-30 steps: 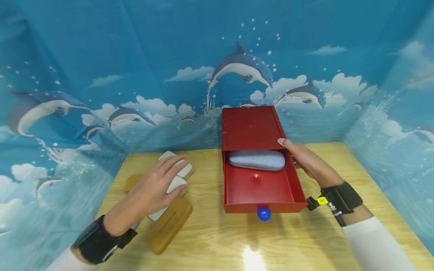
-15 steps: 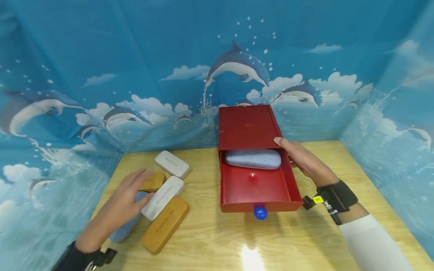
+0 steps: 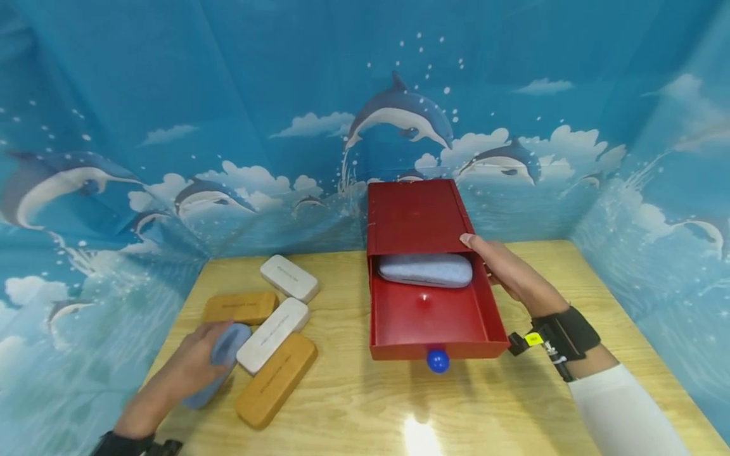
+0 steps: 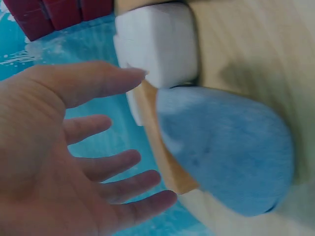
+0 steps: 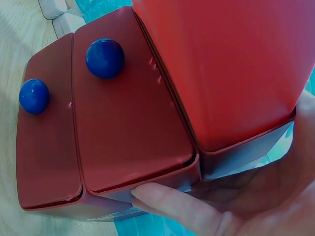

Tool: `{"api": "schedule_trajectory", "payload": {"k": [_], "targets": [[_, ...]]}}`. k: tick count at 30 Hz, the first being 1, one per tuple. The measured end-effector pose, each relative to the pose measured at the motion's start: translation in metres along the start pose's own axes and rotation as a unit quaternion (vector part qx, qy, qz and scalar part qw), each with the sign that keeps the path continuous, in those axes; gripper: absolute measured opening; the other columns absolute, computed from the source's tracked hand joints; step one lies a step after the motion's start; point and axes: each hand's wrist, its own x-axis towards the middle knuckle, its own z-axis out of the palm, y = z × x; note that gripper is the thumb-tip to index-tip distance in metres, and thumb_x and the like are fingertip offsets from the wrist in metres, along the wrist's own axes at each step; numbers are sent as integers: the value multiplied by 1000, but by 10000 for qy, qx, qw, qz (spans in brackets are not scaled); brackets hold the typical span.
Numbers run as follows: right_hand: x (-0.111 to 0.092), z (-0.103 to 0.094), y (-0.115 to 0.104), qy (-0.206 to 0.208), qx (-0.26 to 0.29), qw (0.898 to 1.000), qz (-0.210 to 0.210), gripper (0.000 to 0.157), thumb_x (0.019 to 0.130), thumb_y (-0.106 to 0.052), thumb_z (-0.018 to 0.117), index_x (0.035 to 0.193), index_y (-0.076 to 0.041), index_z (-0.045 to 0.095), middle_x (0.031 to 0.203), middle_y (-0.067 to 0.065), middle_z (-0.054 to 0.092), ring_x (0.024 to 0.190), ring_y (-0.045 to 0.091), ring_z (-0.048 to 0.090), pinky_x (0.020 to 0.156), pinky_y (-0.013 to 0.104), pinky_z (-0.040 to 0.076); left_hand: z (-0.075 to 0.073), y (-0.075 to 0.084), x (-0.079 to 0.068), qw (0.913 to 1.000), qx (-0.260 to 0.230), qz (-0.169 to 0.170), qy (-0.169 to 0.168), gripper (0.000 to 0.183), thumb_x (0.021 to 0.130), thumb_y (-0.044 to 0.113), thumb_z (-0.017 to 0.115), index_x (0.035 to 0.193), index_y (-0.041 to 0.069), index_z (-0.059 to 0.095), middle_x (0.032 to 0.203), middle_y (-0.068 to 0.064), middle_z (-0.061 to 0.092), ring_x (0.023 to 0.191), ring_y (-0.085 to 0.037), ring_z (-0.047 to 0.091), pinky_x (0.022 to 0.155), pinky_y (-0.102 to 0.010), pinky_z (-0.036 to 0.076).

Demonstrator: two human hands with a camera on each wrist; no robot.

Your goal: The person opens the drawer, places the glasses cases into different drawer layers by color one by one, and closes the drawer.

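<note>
- Left hand (image 3: 191,364) had drawn back from over the far orange case (image 3: 241,307) to the blue case (image 3: 230,342) near the left edge of the table (image 3: 342,405); the other cases lay where they had been.
- Its fingers and thumb stood apart in the left wrist view; whether any of them touched the blue case could not be told.
- Right hand (image 3: 510,272) gripped the red cabinet (image 3: 419,218), thumb over the top edge, fingers against the side.
- Judging by the layout, one greyish case (image 3: 424,270) was already in the pulled-out drawer (image 3: 428,323), toward its back, with bare floor in front.
- Five were outside it: the blue case, the far orange case, the near orange case (image 3: 276,380), the far white case (image 3: 289,278) and the near white case (image 3: 274,335).
- Middle drawer (image 5: 133,118) and bottom drawer (image 5: 44,147) were pushed in.
</note>
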Motion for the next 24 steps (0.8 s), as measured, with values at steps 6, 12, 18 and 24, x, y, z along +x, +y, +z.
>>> {"api": "schedule_trajectory", "payload": {"k": [6, 12, 18, 24], "targets": [[-1, 1, -1, 4, -22, 10000, -18, 74, 94, -65, 38, 135, -3, 41, 115, 23, 54, 91, 30, 64, 73, 47, 54, 16, -10, 4, 9970, -29, -541, -544, 83, 75, 18, 77, 142, -1, 32, 130, -37, 40, 113, -54, 41, 86, -61, 42], [-2, 1, -2, -21, 1, 10000, -34, 74, 94, -64, 38, 136, -4, 40, 115, 23, 54, 91, 30, 64, 74, 47, 54, 26, -16, 9, 9951, -11, -756, -631, 86, 74, 20, 77, 143, -3, 29, 130, -40, 36, 113, -56, 40, 87, -62, 41], [0, 2, -1, 17, -40, 10000, 2, 74, 93, -65, 38, 134, -3, 42, 112, 22, 56, 90, 30, 64, 73, 46, 55, 36, -23, 12, 9925, 106, -901, -824, 87, 80, 26, 74, 145, -1, 24, 127, -41, 40, 111, -57, 41, 81, -61, 44], [0, 1, 0, 63, -68, 10000, 38, 75, 93, -66, 38, 133, -3, 42, 112, 23, 55, 90, 30, 64, 73, 47, 54, 37, -23, 13, 9913, 378, -987, -780, 85, 85, 34, 70, 148, 5, 21, 123, -36, 43, 108, -53, 43, 76, -60, 44]]}}
